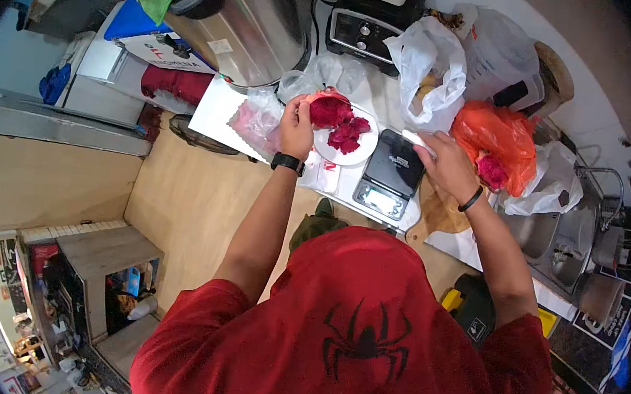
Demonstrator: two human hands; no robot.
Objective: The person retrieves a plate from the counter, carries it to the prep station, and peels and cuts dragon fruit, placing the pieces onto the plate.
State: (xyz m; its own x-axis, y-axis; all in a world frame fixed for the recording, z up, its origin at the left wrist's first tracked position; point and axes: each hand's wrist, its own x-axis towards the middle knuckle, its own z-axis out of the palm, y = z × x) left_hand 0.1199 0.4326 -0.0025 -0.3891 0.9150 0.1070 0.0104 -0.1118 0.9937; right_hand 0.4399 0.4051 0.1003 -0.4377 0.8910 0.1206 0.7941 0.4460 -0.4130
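Observation:
My left hand (297, 130) is closed on the edge of a dragon fruit piece (327, 111) with deep magenta flesh and a pinkish rind. It is held over the left part of a white plate (361, 154), where more magenta fruit chunks (349, 134) lie. To the right of the plate stands a black digital kitchen scale (397, 162) with a lit display; nothing rests on its top. My right hand (446, 164) is at the scale's upper right corner, its fingers closed on a slim white object (416, 139). Its kind is unclear, as the hand covers part of it.
An orange plastic bag (484, 126) with a magenta fruit piece sits right of the scale, above a wooden cutting board (444, 217). A white bag (430, 74) and a large steel container (253, 25) stand behind. The sink (568, 247) is far right.

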